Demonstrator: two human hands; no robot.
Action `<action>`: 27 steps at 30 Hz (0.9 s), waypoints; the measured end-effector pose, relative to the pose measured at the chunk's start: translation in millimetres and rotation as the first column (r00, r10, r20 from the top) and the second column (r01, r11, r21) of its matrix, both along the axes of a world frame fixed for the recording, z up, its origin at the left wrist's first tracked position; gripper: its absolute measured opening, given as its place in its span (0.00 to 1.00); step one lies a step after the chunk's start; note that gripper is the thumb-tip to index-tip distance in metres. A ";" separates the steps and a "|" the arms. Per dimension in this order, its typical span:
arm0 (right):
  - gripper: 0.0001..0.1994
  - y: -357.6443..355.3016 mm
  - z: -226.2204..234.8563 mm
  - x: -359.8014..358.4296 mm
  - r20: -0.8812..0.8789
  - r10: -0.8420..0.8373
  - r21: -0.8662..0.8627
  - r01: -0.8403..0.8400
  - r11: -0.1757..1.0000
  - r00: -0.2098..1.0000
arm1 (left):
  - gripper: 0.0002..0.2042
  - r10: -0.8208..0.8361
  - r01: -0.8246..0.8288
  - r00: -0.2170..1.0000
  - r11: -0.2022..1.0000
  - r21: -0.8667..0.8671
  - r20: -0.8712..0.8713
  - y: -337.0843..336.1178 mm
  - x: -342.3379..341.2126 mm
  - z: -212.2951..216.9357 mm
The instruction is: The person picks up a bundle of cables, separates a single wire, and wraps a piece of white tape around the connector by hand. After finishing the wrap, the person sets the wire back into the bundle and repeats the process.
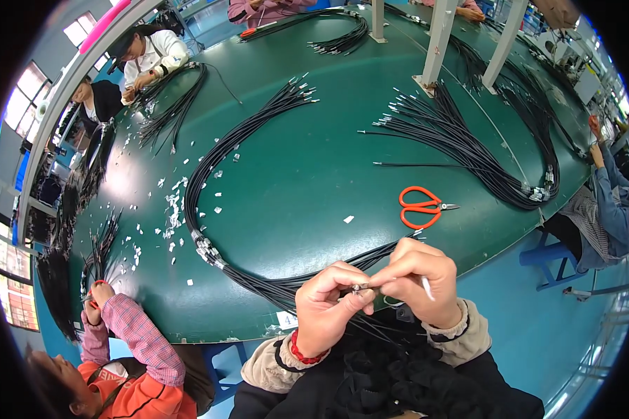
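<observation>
My left hand (334, 307) is closed in a pinch on the end of a thin black cable (357, 287), just in front of my body. From the other side, the fingertips of my right hand (423, 279) pinch at the same small end. A thin white strip (427, 288) sticks out between the right hand's lower fingers. Beyond both hands a curved bundle of black cables (201, 174) runs round the table, wrapped in white at one spot; its near part passes behind my fingers. Orange-handled scissors (426, 207) lie beyond my right hand, blades pointing right.
The green table (293, 188) carries white scraps (171, 213) at left and another black cable bundle (468, 150) at right. White posts (437, 45) rise from its far side. A co-worker in a checked sleeve (136, 325) sits at my left; others work around the edge.
</observation>
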State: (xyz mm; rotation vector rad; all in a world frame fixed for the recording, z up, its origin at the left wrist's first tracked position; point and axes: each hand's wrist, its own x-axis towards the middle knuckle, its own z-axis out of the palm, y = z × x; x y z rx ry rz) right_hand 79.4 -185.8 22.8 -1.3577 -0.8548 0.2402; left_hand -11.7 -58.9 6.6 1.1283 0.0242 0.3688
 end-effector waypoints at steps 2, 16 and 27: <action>0.12 1.3 0.0 -0.1 0.097 0.006 -0.005 -0.005 1.000 0.995 | 0.04 0.008 -0.009 1.000 1.000 -0.010 -0.017 0.6 -0.6 0.7; 0.16 -16.8 6.7 -6.8 0.149 -0.006 -0.180 0.033 0.983 0.989 | 0.05 0.048 -0.050 0.997 0.999 -0.021 -0.058 6.8 -1.7 6.1; 0.18 -5.4 16.8 -13.1 0.377 -0.068 -0.320 0.199 0.926 0.924 | 0.10 0.034 -0.032 0.999 0.994 0.105 -0.011 7.1 -1.2 5.6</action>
